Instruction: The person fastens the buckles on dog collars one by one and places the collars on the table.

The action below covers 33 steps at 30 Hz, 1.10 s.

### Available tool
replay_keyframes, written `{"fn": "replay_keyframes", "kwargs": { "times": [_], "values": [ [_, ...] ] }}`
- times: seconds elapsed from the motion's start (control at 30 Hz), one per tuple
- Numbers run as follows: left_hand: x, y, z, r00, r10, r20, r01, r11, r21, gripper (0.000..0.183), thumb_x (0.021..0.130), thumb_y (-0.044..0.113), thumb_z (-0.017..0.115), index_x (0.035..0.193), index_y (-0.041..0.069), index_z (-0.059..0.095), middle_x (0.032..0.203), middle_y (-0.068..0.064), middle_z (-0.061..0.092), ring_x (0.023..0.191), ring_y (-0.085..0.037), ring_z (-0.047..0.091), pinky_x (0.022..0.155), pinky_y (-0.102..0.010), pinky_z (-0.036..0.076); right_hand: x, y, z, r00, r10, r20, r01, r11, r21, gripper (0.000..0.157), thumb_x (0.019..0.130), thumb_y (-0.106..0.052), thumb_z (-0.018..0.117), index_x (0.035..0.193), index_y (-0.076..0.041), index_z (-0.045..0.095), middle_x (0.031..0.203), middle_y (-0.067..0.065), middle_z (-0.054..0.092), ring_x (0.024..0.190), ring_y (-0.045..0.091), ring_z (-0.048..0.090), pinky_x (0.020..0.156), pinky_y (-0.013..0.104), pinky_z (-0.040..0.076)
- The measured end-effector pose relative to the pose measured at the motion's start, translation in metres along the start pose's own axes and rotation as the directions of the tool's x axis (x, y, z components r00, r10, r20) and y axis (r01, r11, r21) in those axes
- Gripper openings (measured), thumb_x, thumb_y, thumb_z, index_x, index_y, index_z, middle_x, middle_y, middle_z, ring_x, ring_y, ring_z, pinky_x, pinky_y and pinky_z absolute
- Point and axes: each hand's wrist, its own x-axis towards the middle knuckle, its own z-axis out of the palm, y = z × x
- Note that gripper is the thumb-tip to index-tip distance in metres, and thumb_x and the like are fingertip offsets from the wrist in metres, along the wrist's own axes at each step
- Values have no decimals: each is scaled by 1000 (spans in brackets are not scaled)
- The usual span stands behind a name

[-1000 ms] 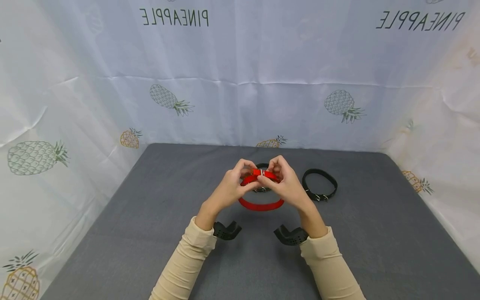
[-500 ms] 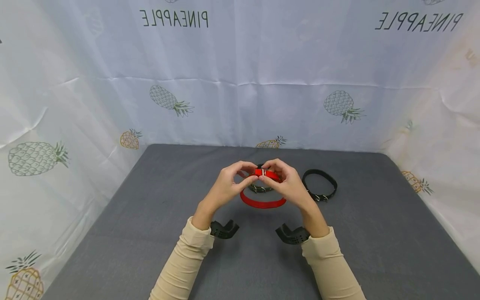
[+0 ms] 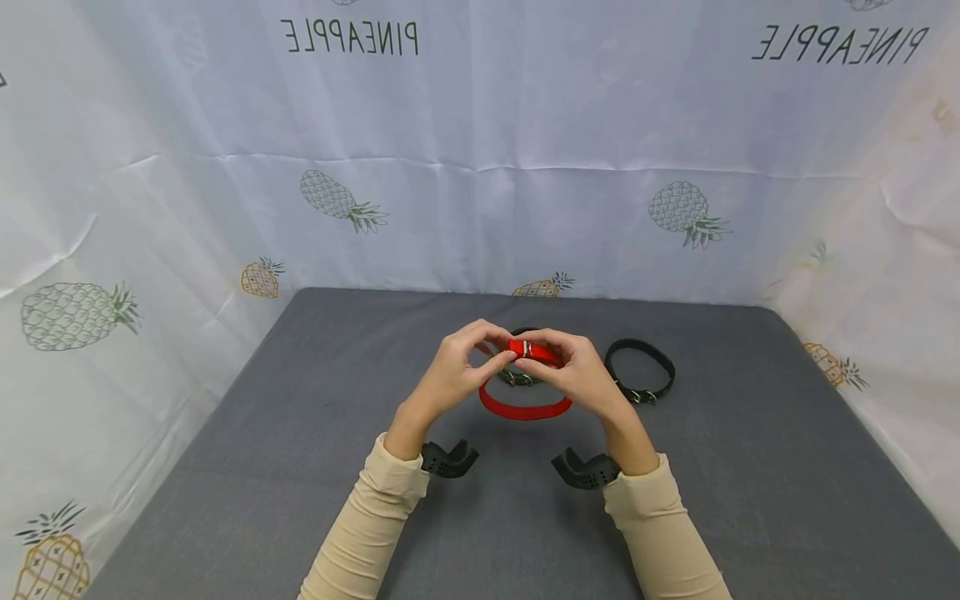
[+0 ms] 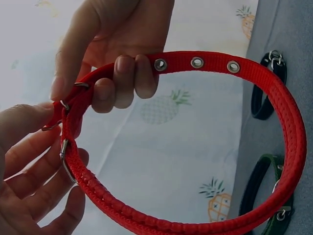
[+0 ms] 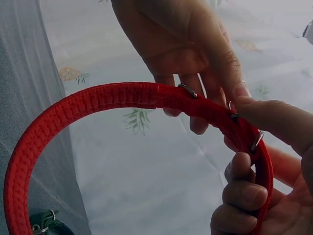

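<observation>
Both hands hold a red collar (image 3: 525, 412) in the air over the table, its loop hanging below them. The left hand (image 3: 463, 362) pinches it near the metal buckle (image 4: 67, 161), thumb and fingers on opposite sides. Curled round the strap in the left wrist view, the fingers of the right hand (image 4: 122, 44) grip it beside several metal eyelets (image 4: 197, 62). The right thumb presses close to the left thumb at a metal ring (image 5: 257, 141). In the right wrist view, the strap and fingers partly hide where the collar's ends meet.
A dark green collar (image 3: 517, 378) lies on the grey table (image 3: 300, 417) behind the held one, partly covered by the hands. A black collar (image 3: 663, 360) with metal buckle lies to its right. White pineapple-print curtains (image 3: 480, 225) enclose the table's back and sides.
The fingers of the right hand have come down and closer to the left hand over the strap. The left wrist has shifted slightly left. Both hands still hold the red collar.
</observation>
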Motion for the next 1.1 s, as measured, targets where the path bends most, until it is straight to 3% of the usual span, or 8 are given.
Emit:
{"fn": "replay_keyframes", "kwargs": {
  "times": [0.2,0.3,0.7,0.9,1.1],
  "values": [
    [0,0,0,1000,11,-8,-11,1000,10,17,88,12,70,103,5,67,102,-9,67,90,-18,63,82,-29,56,0,0,-1,1000,6,7,-6,1000,11,34,88,-6,69,120,4,63,104,26,67,76,5,62,69,23,55],
    [0,0,-1,1000,14,-1,-14,1000,3,17,88,12,70,103,5,67,102,-9,66,90,-18,63,82,-32,56,1,2,-1,1000,-1,10,1,1000,12,33,87,-6,69,118,5,64,101,26,67,73,5,61,67,24,54],
    [-1,-2,-2,999,42,18,-42,999,-3,15,87,8,70,102,5,66,101,-9,66,90,-18,62,83,-30,55,1,8,-2,995,-99,18,99,995,-1,28,86,-6,70,111,5,68,97,22,66,68,3,58,64,22,52],
    [0,0,-3,998,59,-9,-59,998,9,13,87,8,69,99,5,67,99,-10,67,90,-18,61,83,-29,54,2,9,-2,993,-121,11,121,992,21,25,86,-7,70,109,5,68,96,21,65,69,6,58,64,21,52],
    [0,-1,-5,997,63,-54,-61,998,23,13,86,8,70,99,5,67,98,-9,67,91,-18,61,84,-29,52,2,9,-3,997,-80,-7,80,996,30,26,86,-5,70,110,6,67,96,23,65,69,7,60,65,22,54]
  ]
}}
